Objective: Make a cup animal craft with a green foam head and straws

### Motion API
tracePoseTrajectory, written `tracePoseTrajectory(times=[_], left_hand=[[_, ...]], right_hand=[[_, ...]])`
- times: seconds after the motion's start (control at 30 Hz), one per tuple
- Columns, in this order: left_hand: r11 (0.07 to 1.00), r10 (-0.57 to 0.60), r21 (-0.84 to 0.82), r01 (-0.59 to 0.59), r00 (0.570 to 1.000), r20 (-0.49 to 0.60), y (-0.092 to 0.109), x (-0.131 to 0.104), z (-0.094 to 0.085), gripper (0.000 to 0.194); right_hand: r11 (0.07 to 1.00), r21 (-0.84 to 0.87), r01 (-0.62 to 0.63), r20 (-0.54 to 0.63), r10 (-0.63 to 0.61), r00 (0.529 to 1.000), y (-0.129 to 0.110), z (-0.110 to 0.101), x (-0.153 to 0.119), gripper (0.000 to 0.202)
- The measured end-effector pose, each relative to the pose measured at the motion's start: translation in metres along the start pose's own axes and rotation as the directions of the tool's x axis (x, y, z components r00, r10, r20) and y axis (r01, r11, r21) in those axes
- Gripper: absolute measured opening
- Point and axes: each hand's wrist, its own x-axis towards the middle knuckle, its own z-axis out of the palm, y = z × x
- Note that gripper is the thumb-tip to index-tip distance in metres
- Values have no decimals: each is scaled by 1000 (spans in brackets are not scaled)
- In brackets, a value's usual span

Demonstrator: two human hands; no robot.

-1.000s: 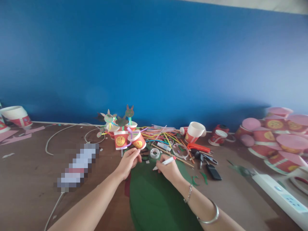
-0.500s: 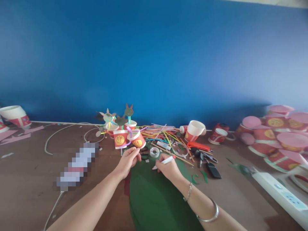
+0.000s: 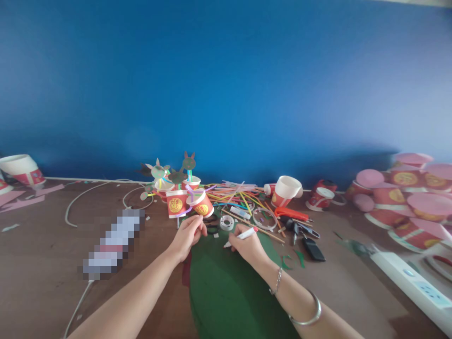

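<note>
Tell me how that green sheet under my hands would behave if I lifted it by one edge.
The green sheet looks thin and lies flat, so it would probably droop and weigh little. The left hand pins its edge beside the pen, which suggests it slides easily on the table.

Bare forearms, jewellery on my right wrist only

I see both my arms uncovered to the bottom edge of the view, no sleeves showing. My left hand [image 3: 186,237] and its wrist carry nothing. Behind my right hand [image 3: 248,247] sits a thin silver chain bracelet [image 3: 277,281] with small links, and further up the forearm a plain, smooth silver bangle [image 3: 310,310], rounder and thicker than the chain.
</note>
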Motion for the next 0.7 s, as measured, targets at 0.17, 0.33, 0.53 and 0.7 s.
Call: tracePoseTrajectory(times=[0.17,0.33,0.53,0.7], left_hand=[[1000,1,7,-1,1000,2,1,0,-1,21],[1000,-15,11,15,1000,7,1,0,-1,17],[1000,-17,18,17,1000,16,2,0,-1,14],[1000,-19,23,19,1000,12,2,-1,-1,14]], right_hand=[[1000,7,6,-17,-6,1000,-3,-1,-1,18],[1000,-5,9,-26,-9,1000,-5,-2,-2,17],[1000,-5,-26,0,26,1000,-4,-1,-2,16],[1000,21,5,-8,-5,1000,-3,-2,-1,17]])
